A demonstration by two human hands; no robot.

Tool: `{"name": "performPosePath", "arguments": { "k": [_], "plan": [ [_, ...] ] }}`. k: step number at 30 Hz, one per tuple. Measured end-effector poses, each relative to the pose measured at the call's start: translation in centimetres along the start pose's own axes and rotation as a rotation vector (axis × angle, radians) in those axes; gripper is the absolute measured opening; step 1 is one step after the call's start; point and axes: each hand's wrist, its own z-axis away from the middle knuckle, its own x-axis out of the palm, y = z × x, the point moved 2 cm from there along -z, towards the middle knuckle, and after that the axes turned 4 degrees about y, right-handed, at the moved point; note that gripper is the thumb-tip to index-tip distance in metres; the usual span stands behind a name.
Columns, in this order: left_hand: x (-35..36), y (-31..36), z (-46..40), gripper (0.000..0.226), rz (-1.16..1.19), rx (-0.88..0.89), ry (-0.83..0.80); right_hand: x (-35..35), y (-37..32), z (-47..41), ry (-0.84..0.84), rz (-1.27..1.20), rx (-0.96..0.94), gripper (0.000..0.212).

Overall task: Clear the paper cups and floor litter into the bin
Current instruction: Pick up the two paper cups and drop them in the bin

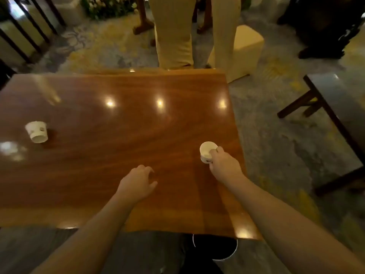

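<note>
A white paper cup point(206, 150) stands upright near the right edge of the glossy wooden table point(122, 123). My right hand point(224, 166) grips it from the near side, thumb on its rim. A second white paper cup point(37, 131) lies tipped over at the table's left side, far from both hands. My left hand point(138, 182) hovers over the table's near middle, fingers loosely spread and holding nothing. A dark round bin point(215, 247) with a pale rim shows partly under the table's near edge, below my right arm.
A person in beige trousers point(173, 36) stands at the table's far edge. A cream stool point(246, 50) sits on the patterned carpet at the far right. A dark wooden table point(335, 115) is at the right, dark railings at the far left.
</note>
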Motion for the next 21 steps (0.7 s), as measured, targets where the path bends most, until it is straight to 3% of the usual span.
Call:
{"name": "performPosePath", "arguments": {
  "k": [4, 6, 15, 21],
  "plan": [
    [2.4, -0.6, -2.4, 0.085, -0.094, -0.096, -0.28, 0.8, 0.2, -1.2, -0.024, -0.007, -0.009, 0.02],
    [3.5, -1.1, -3.1, 0.091, -0.133, -0.133, -0.37, 1.1, 0.0, -1.5, -0.025, -0.016, -0.011, 0.018],
    [4.5, -2.5, -3.0, 0.092, -0.097, -0.1, -0.38, 1.4, -4.8, -1.9, -0.064, -0.029, -0.112, 0.019],
    [1.4, -4.1, -4.9, 0.074, -0.06, -0.029, -0.421, 0.4, -10.6, -3.1, -0.085, -0.011, -0.163, 0.019]
  ]
}}
